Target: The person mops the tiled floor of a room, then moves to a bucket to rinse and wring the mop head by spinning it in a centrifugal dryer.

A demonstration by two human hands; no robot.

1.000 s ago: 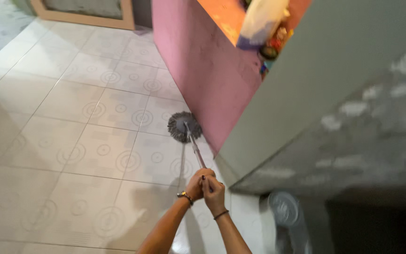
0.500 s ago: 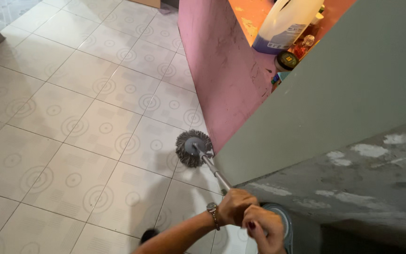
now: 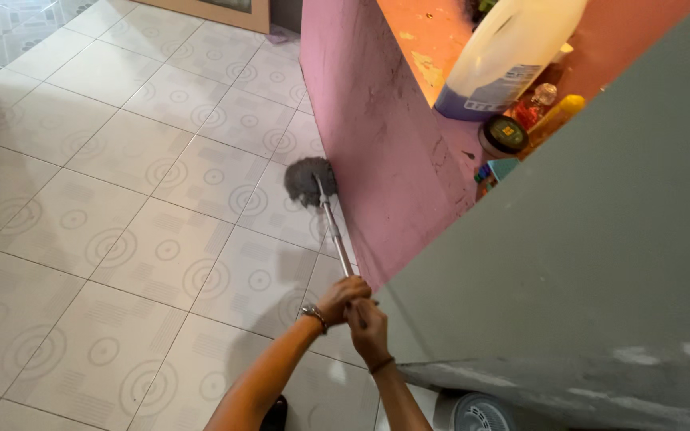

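Round grey string mop head [image 3: 310, 181] is lying on the pale patterned floor tiles [image 3: 121, 199], touching the pink wall [image 3: 377, 152]; left hand [image 3: 340, 297] and right hand [image 3: 367, 327] are clenching its slim metal handle [image 3: 334, 235].

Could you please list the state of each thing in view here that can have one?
mop: head flat on the tiled floor, beside the pink wall
left hand: gripping the mop handle
right hand: gripping the handle, just behind the left
white jug: upright on the ledge
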